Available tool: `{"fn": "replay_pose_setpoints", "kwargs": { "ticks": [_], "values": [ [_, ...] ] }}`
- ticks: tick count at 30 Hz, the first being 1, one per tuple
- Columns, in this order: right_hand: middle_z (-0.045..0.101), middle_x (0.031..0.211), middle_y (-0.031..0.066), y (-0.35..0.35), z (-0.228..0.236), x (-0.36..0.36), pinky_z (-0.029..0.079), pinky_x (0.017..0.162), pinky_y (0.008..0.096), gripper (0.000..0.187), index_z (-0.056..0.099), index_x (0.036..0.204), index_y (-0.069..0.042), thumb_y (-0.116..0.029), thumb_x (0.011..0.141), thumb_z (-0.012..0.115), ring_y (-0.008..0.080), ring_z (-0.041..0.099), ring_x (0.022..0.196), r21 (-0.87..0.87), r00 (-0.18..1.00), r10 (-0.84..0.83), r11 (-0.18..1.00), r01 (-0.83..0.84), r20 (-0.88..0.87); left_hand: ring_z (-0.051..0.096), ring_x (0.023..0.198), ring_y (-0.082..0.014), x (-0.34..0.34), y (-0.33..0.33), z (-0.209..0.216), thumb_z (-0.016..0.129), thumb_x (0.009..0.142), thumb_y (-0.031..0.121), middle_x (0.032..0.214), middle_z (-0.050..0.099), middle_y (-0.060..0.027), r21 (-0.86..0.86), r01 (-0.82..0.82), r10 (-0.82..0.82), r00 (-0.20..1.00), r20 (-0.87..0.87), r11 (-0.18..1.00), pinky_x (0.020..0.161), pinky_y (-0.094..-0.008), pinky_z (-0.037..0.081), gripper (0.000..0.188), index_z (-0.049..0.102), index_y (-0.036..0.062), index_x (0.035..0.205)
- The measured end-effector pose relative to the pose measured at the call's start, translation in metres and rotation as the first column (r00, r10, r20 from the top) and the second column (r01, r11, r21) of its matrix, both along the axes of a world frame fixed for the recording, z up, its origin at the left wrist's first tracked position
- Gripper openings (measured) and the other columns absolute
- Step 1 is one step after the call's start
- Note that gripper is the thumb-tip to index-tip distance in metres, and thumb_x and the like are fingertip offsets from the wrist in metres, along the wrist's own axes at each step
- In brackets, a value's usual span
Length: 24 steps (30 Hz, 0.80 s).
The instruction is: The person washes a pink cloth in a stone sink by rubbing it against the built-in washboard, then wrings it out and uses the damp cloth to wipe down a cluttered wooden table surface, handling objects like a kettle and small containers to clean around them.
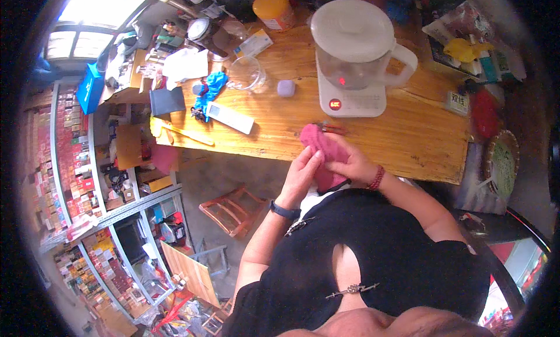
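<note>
A soft pink fabric piece [314, 136] is held between both hands at the table's front edge. My left hand [301, 171] pinches it with thumb and fingers. My right hand [353, 161] wraps around its other side, fingers closed. The fabric's lower part hangs near my lap beside something dark and something white that I cannot make out. Just beyond the fabric, a small red tool [335, 128] lies on the wooden table [268, 143], partly hidden.
A white electric kettle [353, 57] stands on its base ahead. Left of it are a lilac cube [286, 88], a clear cup [246, 73], a white remote [231, 118] and a yellow stick-like thing [189, 134]. A wooden folding stool [233, 211] stands on the floor near shelves [105, 220].
</note>
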State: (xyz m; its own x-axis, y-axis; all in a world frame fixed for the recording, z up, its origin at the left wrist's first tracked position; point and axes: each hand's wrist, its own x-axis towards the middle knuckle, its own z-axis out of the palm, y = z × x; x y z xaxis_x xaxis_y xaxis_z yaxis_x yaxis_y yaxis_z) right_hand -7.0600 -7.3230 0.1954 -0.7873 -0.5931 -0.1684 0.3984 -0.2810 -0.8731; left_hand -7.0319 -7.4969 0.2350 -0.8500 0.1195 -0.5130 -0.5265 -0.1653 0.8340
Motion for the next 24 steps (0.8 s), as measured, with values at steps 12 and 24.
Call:
{"fn": "replay_pose_setpoints", "kwargs": {
  "ticks": [12, 24],
  "values": [
    [0.041, 0.135, 0.0247, 0.037, -0.019, 0.017, 0.033, 0.104, 0.0470, 0.053, 0.053, 0.120, 0.002, -0.016, 0.071, 0.066, 0.0430, 0.040, 0.121, 0.709, 0.693, 0.164, 0.066, 0.702, -0.701, 0.038, 0.125, -0.0382, -0.157, -0.083, -0.072, 0.058, 0.080, 0.006, 0.141, 0.036, -0.0169, -0.954, -0.190, -0.817, 0.494, -0.296, 0.231, 0.097, -0.0503, 0.040, 0.032, 0.053, 0.0032, 0.111],
    [0.050, 0.127, 0.0213, -0.068, -0.024, 0.031, 0.038, 0.101, 0.0409, 0.040, 0.057, 0.107, 0.001, -0.016, 0.073, 0.068, 0.0373, 0.047, 0.117, 0.664, 0.672, -0.239, 0.124, 0.737, -0.701, 0.049, 0.064, -0.0190, -0.154, -0.125, -0.080, 0.052, 0.085, 0.012, 0.069, 0.049, -0.0057, -0.374, 0.366, -0.508, 0.749, -0.425, 0.852, 0.060, -0.0329, 0.043, 0.007, 0.052, 0.0050, 0.086]
  ]
}}
